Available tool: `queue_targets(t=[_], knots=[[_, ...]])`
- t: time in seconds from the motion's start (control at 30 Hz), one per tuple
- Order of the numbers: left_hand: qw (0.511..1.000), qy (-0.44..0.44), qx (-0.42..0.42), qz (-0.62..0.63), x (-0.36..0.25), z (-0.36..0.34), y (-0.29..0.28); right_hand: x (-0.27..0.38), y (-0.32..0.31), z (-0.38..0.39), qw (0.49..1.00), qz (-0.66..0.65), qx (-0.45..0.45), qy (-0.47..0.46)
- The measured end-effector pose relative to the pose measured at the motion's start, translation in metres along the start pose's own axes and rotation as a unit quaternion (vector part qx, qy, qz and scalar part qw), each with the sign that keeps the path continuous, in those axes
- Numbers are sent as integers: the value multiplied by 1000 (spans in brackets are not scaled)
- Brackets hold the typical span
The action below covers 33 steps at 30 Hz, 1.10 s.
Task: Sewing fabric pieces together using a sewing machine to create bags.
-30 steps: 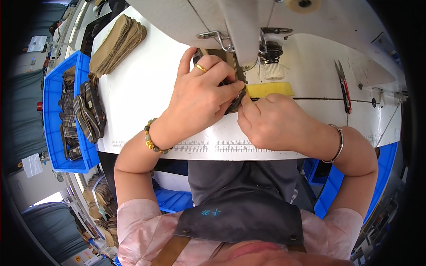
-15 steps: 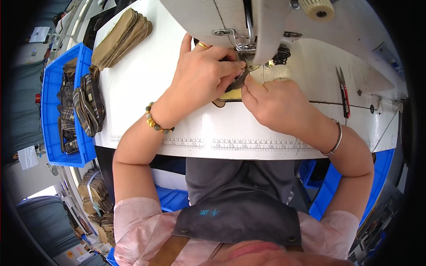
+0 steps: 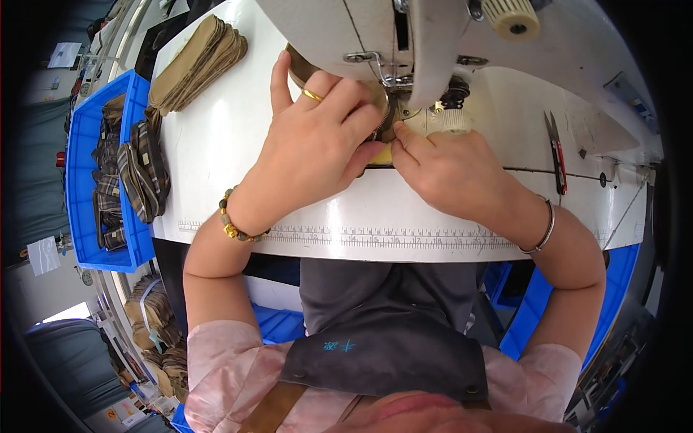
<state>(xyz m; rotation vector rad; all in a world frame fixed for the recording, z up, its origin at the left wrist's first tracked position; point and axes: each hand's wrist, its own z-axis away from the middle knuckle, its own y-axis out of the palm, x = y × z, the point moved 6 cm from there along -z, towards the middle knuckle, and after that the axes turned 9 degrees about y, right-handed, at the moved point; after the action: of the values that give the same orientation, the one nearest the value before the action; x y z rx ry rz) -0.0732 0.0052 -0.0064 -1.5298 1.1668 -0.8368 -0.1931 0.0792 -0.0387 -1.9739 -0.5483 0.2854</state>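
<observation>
Fingers [image 3: 361, 121] of the left hand [image 3: 310, 148] curl over zippered fabric [image 3: 390, 117], grip unclear; the right hand [image 3: 451, 169] pinches its edge. Probably sewing-machine [image 3: 433, 54] feeding, calling for steady edge alignment.

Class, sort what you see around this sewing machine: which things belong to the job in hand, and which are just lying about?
In the job:
- fabric piece, with the left hand over it and the right hand at its edge
- sewing machine

Lying about, seemingly, though possibly supplies:
- scissors
- brown stack
- blue bin with plaid pieces
</observation>
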Motion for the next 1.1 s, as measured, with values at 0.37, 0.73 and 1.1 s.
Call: queue_targets(t=[0.37, 0.73, 1.1], knots=[[994, 49, -34, -91, -9, 3, 6, -1, 1, 2, 999, -12, 23, 40], [998, 37, -35, 31, -4, -2, 12, 6, -2, 2, 998, -57, -30, 9], [997, 23, -36, 68, -1, -4, 20, 6, -3, 1, 997, -64, -34, 7]])
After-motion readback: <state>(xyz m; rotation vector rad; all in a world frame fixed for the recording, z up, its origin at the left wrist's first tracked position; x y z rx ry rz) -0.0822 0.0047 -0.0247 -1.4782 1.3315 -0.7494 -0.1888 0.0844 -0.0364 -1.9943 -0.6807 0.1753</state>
